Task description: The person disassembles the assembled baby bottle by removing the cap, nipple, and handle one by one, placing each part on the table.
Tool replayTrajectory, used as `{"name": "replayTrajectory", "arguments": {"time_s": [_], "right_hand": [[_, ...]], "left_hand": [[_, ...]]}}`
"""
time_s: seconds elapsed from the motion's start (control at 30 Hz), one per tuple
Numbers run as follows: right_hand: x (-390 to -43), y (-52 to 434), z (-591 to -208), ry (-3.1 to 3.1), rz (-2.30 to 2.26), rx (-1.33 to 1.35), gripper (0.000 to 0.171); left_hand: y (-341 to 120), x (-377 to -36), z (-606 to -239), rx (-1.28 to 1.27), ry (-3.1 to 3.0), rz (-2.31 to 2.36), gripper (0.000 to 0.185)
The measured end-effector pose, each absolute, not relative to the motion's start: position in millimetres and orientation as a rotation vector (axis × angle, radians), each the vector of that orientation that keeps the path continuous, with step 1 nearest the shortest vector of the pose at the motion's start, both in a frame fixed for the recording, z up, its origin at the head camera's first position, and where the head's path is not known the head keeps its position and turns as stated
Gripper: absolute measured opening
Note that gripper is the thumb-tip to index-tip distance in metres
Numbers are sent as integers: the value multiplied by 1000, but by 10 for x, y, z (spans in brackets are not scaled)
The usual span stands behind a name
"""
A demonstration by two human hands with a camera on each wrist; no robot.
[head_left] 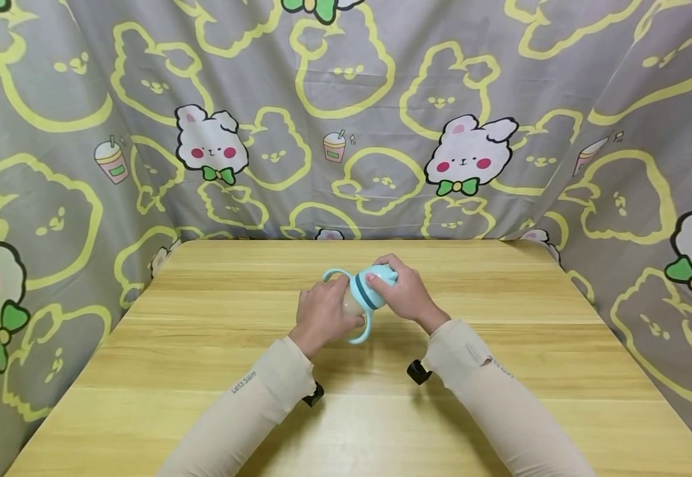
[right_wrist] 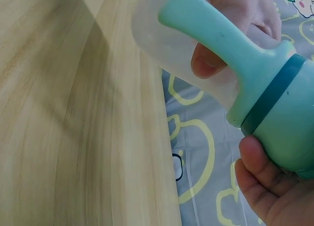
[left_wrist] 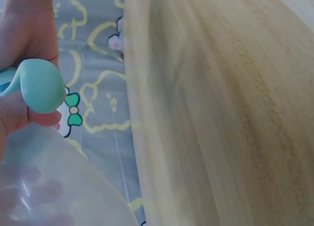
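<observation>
A baby bottle (head_left: 354,301) with a clear body, turquoise side handles and a turquoise lid is held tilted above the table, its lid toward the upper right. My left hand (head_left: 324,308) grips the clear body, between the two handles. The lid (head_left: 375,286), with a dark teal band below it, is in the grasp of my right hand (head_left: 405,288). In the right wrist view one handle (right_wrist: 211,32) stands out from the collar, and the right fingers (right_wrist: 262,172) touch the lid's side. The left wrist view shows the clear body (left_wrist: 73,182) close up, with fingers visible through it.
The wooden table (head_left: 202,371) spreads beneath both hands. Behind it and at both sides hangs a grey curtain (head_left: 375,218) with rabbit prints. Black wrist cameras (head_left: 419,372) hang under the sleeves, above the tabletop.
</observation>
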State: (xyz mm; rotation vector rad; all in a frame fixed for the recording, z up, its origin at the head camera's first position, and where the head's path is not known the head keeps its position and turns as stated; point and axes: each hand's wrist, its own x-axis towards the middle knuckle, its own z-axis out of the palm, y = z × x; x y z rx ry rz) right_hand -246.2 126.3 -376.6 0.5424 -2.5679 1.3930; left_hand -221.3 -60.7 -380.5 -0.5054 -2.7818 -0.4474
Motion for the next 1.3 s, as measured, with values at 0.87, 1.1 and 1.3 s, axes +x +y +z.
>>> {"name": "replayTrajectory", "arguments": {"time_s": [0.87,1.1,1.3], "right_hand": [[-2459,1292,-3753,-2520,1356,627,27],[-2478,1292,-3763,-2517,1355,629,26],[-2480,1293,-3769,-2495,1348,642,25]], "left_hand": [[-630,-2203,-3783,-537,-2746,-468,55],[-637,-2206,-3759,-546,-2748,-456,55],[-649,-2210,-3747,-557,-2757,-463,54]]}}
